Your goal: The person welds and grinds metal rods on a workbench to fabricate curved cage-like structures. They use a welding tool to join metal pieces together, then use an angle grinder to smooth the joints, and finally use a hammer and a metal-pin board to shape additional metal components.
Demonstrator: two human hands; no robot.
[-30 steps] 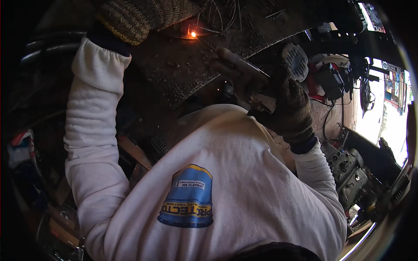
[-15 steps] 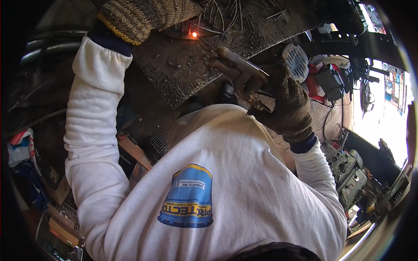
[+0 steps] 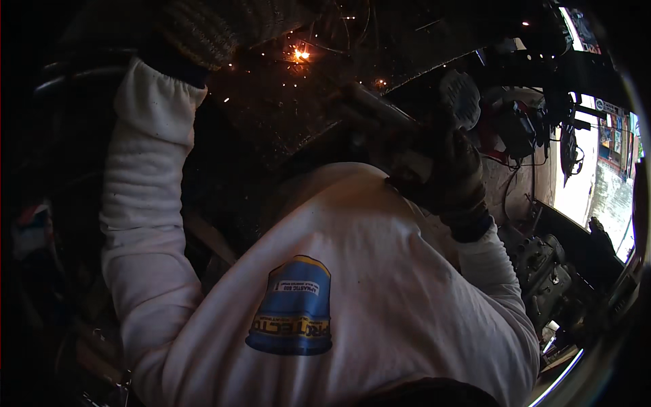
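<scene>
1. One ribbed white cloth sleeve point(image 3: 146, 183), on the left arm; we note a dark cuff at its wrist.
2. One left hand point(image 3: 203, 34) in a coarse knitted glove, in deep shade at the upper edge, near the glow; we cannot tell whether its fingers are apart, together or clamped on anything.
3. One blue, bucket-shaped print with yellow bands point(image 3: 288, 305), on the white cloth shirt point(image 3: 400, 271).
4. One small, bright orange glow point(image 3: 299, 54), at the dark, rough metal tabletop point(image 3: 264, 115); we see loose sparks scattered about it.
5. One thick, dark brown electrode holder point(image 3: 376, 105), slanting up and left toward the glow; its tip we find lost in shadow.
6. One right hand point(image 3: 454, 176) in a brown knitted glove, fingers wrapped round the holder.
7. One pale, rounded, slotted disc point(image 3: 461, 100), just beyond the right hand.
8. One bulky grey metal machine point(image 3: 542, 271), right of the right arm.
</scene>
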